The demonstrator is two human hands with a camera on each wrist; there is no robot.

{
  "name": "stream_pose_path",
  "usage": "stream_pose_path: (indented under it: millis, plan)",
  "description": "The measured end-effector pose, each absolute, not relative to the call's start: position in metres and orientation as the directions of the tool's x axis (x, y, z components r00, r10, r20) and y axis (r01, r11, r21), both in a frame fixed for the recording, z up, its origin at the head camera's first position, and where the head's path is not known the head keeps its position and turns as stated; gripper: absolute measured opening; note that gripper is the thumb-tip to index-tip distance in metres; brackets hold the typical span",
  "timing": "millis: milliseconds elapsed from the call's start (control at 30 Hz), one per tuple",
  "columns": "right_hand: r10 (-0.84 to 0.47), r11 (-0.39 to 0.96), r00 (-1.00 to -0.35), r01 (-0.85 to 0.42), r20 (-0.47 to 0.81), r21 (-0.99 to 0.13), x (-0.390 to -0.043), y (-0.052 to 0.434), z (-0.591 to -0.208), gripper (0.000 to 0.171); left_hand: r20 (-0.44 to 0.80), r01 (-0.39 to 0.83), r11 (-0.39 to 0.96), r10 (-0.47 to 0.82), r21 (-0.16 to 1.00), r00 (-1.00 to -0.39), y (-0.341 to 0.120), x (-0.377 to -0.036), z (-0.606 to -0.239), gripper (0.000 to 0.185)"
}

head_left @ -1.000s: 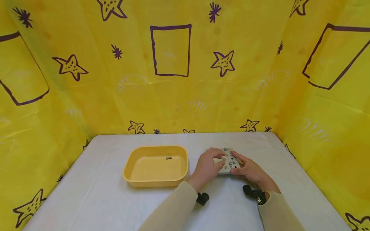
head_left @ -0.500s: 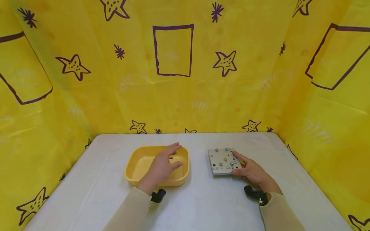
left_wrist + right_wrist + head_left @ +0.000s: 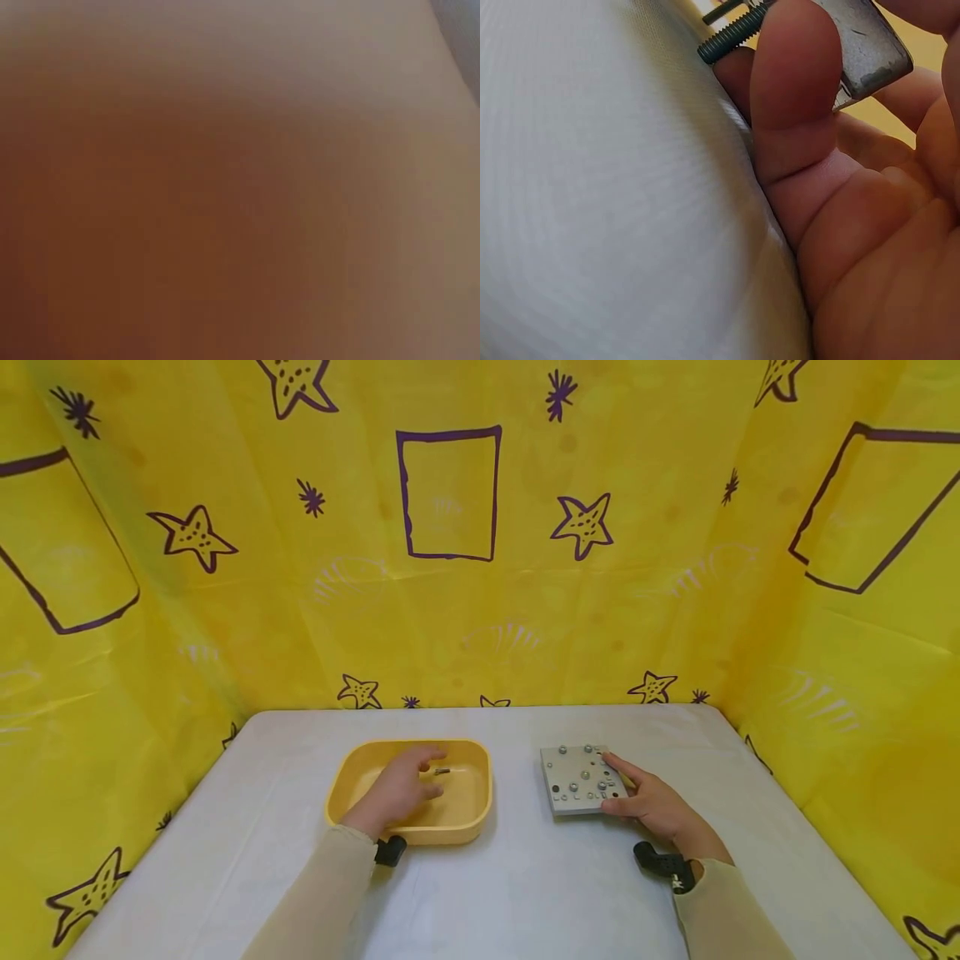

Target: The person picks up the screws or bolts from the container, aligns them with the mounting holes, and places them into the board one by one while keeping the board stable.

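Observation:
A square silver metal plate (image 3: 573,777) with several bolt heads and holes lies on the right of the table. My right hand (image 3: 656,810) grips its right side, index finger at the far corner and thumb at the near one. In the right wrist view a threaded bolt (image 3: 731,41) juts out past my thumb, beside the plate's worn metal edge (image 3: 870,56). My left hand (image 3: 397,789) is inside the yellow tray (image 3: 465,835), fingers loosely bent and holding nothing. Just beyond its fingertips lies a small bolt (image 3: 442,771). The left wrist view is only a blur.
The white table (image 3: 517,893) carries the tray at centre-left and the plate to its right, with a gap between them. Yellow patterned cloth (image 3: 525,610) walls off the back and both sides. A black wrist camera (image 3: 390,851) sits near the tray's front wall.
My left hand has left the plate, moved left to the tray and lowered into it. The right hand keeps its grip on the plate, which has stayed in place.

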State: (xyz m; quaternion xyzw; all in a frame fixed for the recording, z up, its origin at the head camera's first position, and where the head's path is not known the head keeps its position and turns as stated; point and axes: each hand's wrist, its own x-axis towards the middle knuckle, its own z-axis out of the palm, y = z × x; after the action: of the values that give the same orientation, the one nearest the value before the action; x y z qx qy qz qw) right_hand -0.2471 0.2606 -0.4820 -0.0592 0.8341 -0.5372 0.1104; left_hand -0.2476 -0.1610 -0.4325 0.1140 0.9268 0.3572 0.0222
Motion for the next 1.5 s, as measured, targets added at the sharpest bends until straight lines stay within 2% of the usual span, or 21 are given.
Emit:
stream_pose_path:
  millis: [233, 500, 833, 1133, 1333, 1500]
  plan:
    - [-0.243, 0.382, -0.963, 0.016, -0.118, -0.924, -0.244, 0.259, -0.487, 0.095, 0.020, 0.211, 0.758, 0.253, 0.617, -0.967, -0.163, -0.256, -0.455, 0.046]
    - [-0.238, 0.379, -0.964, 0.020, -0.118, -0.925, -0.245, 0.260, -0.488, 0.096, -0.002, 0.238, 0.812, 0.283, 0.533, -0.959, -0.161, -0.255, -0.457, 0.042]
    - [-0.243, 0.403, -0.963, 0.009, -0.116, -0.915, -0.245, 0.262, -0.484, 0.098, 0.089, 0.438, 0.825, 0.437, 0.357, -0.895, -0.155, -0.256, -0.454, 0.031]
    - [-0.249, 0.388, -0.963, 0.000, -0.105, -0.922, -0.245, 0.261, -0.482, 0.097, 0.059, 0.319, 0.876, 0.320, 0.362, -0.946, -0.154, -0.256, -0.449, 0.010]
    - [-0.234, 0.396, -0.965, 0.017, -0.119, -0.918, -0.246, 0.261, -0.482, 0.098, 0.077, 0.302, 0.884, 0.294, 0.357, -0.953, -0.155, -0.256, -0.450, 0.015]
    - [-0.239, 0.397, -0.965, 0.004, -0.108, -0.918, -0.248, 0.262, -0.482, 0.097, 0.069, 0.260, 0.870, 0.255, 0.420, -0.964, -0.156, -0.256, -0.449, 0.018]
